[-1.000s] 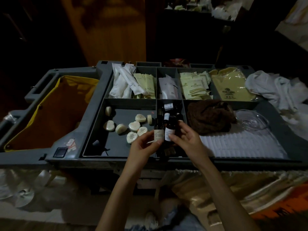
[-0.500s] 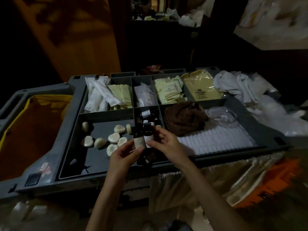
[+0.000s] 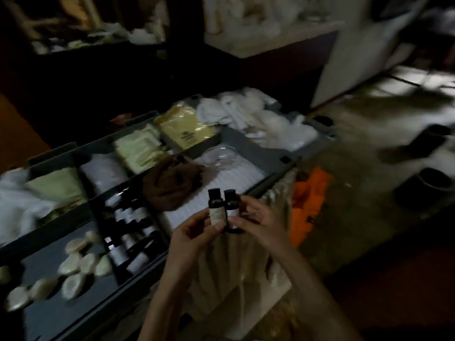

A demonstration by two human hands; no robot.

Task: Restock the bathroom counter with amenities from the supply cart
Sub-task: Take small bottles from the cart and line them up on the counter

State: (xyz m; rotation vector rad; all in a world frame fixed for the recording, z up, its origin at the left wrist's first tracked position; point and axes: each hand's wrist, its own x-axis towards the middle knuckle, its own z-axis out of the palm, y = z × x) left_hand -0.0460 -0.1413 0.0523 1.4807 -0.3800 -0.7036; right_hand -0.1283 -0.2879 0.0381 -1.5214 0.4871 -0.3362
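Above the cart's (image 3: 270, 178) front rim, both hands (image 3: 194, 232) (image 3: 256, 217) pinch upright bottles (image 3: 216, 210).

From my screen this reads as hotel housekeeping, though the view is dim and blurred. I am looking down on a grey supply cart (image 3: 246, 146) whose top tray is split into compartments. Wrapped round soaps (image 3: 73, 263) lie in one and small dark bottles (image 3: 128, 217) lie in rows in the next. Pale sachets (image 3: 138, 148) and a yellow logo-printed packet (image 3: 184, 126) sit behind them. Crumpled white towels (image 3: 246, 112) are heaped at its far end.
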